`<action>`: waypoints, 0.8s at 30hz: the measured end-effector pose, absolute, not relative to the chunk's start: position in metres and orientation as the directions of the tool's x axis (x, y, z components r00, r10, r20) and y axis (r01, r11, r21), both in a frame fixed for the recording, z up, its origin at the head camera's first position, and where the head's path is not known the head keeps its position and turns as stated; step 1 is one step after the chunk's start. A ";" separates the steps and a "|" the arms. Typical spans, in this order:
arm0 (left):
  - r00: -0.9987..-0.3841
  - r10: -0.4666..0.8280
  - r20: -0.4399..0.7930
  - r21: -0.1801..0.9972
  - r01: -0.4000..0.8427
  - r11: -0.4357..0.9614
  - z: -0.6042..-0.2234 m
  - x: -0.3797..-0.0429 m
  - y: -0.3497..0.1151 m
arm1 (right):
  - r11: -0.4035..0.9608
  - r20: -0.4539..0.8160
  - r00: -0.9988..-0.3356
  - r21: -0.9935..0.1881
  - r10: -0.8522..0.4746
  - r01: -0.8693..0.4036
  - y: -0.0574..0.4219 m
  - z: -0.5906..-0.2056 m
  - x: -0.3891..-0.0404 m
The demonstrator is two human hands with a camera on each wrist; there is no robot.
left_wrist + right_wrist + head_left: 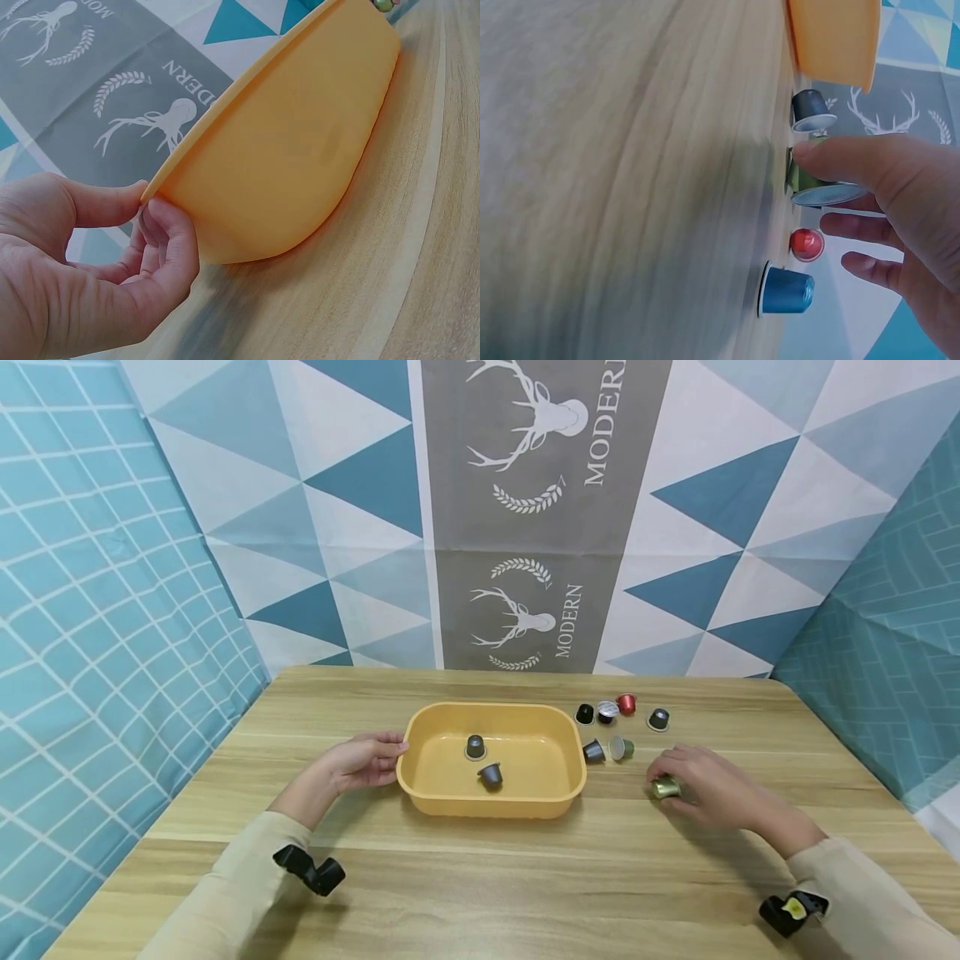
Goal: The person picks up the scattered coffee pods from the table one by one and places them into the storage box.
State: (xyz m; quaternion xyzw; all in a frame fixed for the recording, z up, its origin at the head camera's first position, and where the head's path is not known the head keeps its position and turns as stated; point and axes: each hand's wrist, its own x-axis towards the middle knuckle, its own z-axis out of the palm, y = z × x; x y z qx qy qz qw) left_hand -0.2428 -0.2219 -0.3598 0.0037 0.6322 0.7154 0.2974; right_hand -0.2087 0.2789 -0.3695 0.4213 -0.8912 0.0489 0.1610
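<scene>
A yellow-orange plastic tub [491, 806] stands on the wooden table, and my left hand [362, 762] pinches its left rim between thumb and fingers. Inside lie two coffee capsules: a dark green one [476, 746] upright and a grey one [491, 776] tipped on its side. To the right of the tub, my right hand [705, 783] grips a light green coffee capsule [664, 788] between thumb and fingers, low over the table. The right wrist view shows its silvery lid edge, with the thumb [847, 159] covering part of its body.
Several more capsules sit right of the tub: black [584, 714], silver-lidded [607, 711], red [626, 703], dark blue-grey [658, 719], a grey one [594, 752] beside the tub wall, and a green one [621, 748] on its side. A patterned cloth [360, 568] hangs behind the table.
</scene>
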 end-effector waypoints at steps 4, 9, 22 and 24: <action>-0.823 0.427 -0.375 0.905 -0.425 -0.024 -0.359 -0.242 -0.222 | 0.651 0.312 -0.611 0.036 -0.728 -0.758 0.274 -0.368 -0.209; -0.822 0.420 -0.385 0.900 -0.435 -0.027 -0.358 -0.241 -0.222 | 0.659 0.306 -0.621 0.032 -0.722 -0.751 0.268 -0.366 -0.212; -0.823 0.419 -0.383 0.900 -0.436 -0.033 -0.356 -0.243 -0.222 | 0.656 0.340 -0.606 0.043 -0.719 -0.753 0.255 -0.357 -0.218; -0.823 0.418 -0.384 0.899 -0.437 -0.037 -0.356 -0.242 -0.221 | 0.652 0.347 -0.601 0.041 -0.720 -0.757 0.253 -0.356 -0.219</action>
